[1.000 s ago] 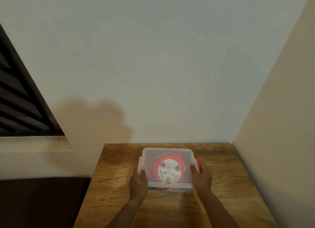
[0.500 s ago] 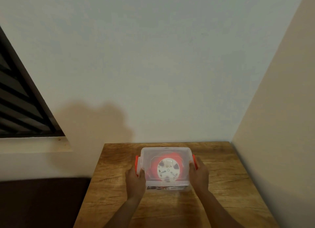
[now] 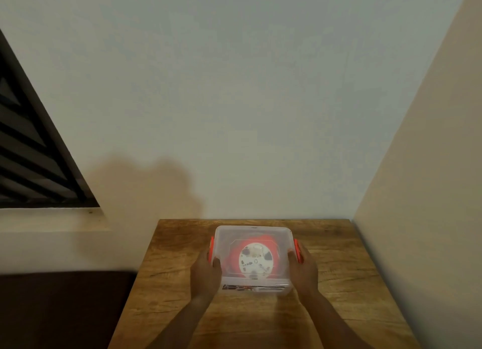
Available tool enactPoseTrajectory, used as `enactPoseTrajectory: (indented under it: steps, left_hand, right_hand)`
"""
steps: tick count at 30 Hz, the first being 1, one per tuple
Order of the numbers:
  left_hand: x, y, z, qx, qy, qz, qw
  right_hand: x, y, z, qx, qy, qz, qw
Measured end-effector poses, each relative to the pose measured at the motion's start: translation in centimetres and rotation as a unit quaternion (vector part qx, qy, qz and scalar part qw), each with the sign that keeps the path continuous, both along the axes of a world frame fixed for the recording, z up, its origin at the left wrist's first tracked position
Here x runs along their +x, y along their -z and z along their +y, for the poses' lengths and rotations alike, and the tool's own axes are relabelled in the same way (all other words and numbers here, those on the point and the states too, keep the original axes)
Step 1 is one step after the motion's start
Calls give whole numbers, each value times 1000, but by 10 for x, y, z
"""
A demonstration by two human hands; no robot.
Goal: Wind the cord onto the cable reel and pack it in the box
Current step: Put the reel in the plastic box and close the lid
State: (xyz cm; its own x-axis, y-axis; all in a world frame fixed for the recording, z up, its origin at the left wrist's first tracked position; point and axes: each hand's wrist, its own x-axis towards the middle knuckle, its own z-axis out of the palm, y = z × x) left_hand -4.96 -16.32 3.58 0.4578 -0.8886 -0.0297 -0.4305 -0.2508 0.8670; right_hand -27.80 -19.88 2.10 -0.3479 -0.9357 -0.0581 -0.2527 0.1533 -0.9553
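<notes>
A clear plastic box [image 3: 250, 286] with its lid on rests on the wooden table [image 3: 339, 270]. Through the lid I see the cable reel [image 3: 257, 258], white-faced with red around it, lying flat inside. Orange latches sit on both short sides, the left latch [image 3: 210, 247] and the right latch [image 3: 297, 251]. My left hand [image 3: 206, 273] presses against the box's left side at the latch. My right hand [image 3: 303, 267] grips the right side over its latch. No loose cord shows outside the box.
The table stands in a corner, with a pale wall behind and a beige wall [image 3: 417, 218] close on the right. A dark louvred window [image 3: 31, 153] with a sill is on the left. Dark flooring [image 3: 60, 309] lies left of the table.
The orange latches on both sides have swung down against the box. My hands have shifted slightly along the box's sides, and the box sits a little farther back on the table.
</notes>
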Motion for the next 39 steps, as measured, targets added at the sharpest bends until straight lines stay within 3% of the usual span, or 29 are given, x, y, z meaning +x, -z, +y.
enactPoseTrajectory:
  steps: [4,8,11,15,25,34,39]
  left_hand:
    - [-1,-14,-26,34,-18,133,990]
    - [-20,-42,-52,35,38,171,984]
    - [-47,-64,-73,60,112,184,975]
    - [-96,-74,-106,70,146,214,963]
    - [-186,-52,-178,111,171,68,977]
    - [-201,-26,-203,144,171,-42,974]
    - [-202,-24,-203,150,175,-62,971]
  right_hand:
    - [-16,3,-7,43,19,-120,992]
    - [-53,-25,-9,35,54,-172,983]
    - [-100,-39,-24,10,64,-164,984]
    - [-164,-53,-54,-4,80,-74,994]
    - [-239,-57,-124,23,74,80,994]
    - [-248,-22,-155,16,66,177,982]
    - [-245,-19,-159,-1,75,194,978]
